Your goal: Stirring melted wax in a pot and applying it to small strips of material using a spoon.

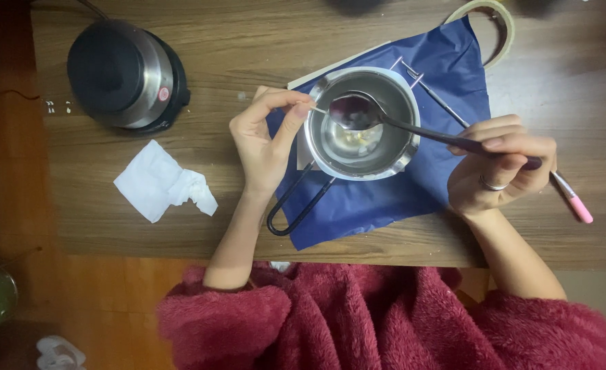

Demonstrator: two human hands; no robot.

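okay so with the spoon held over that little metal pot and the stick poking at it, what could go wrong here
1. The spoon is held over the metal pot by its long handle in the right hand; poking it with the thin stick in the left hand could tip it and spill the contents.
2. Spills missing the pot would likely land on the blue paper.
3. The pot's wire handle juts toward the left forearm; a nudge might shift the pot.

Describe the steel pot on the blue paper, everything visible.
The round, shiny stainless-steel pot sits upright on a blue paper sheet on the wooden table. A dark wire loop handle sticks out toward the person. Pale bits lie on its bottom. A dark spoon, held by the right hand, hovers over it; the left hand pinches a thin stick at its rim.
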